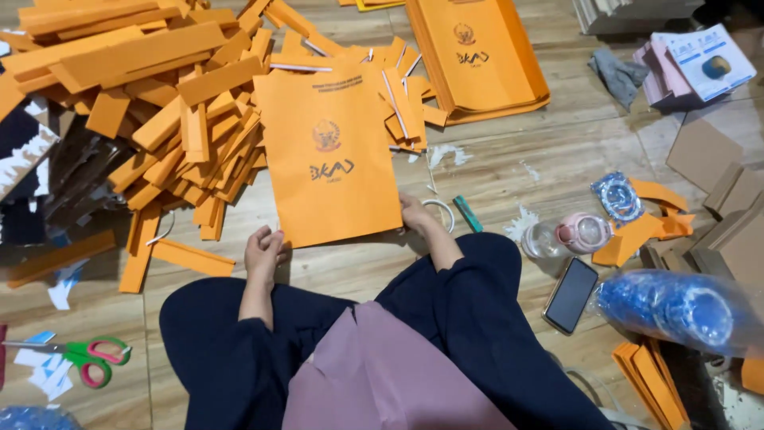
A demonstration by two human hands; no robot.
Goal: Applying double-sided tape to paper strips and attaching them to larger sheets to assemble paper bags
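An orange paper bag (326, 155) with a printed emblem lies flat on the wooden floor in front of my knees. My left hand (263, 251) pinches its near left corner. My right hand (416, 213) grips its near right corner, fingers tucked under the edge. A roll of white tape (440, 213) and a small teal cutter (468, 213) lie just right of my right hand.
A heap of orange card strips (151, 95) lies at the left, and a stack of flat orange bags (477, 56) at the top. Green-and-pink scissors (83, 356), a black phone (571, 295), a pink-lidded bottle (569, 235), a blue plastic-wrapped bundle (672, 306) and brown boxes (728, 223) surround me.
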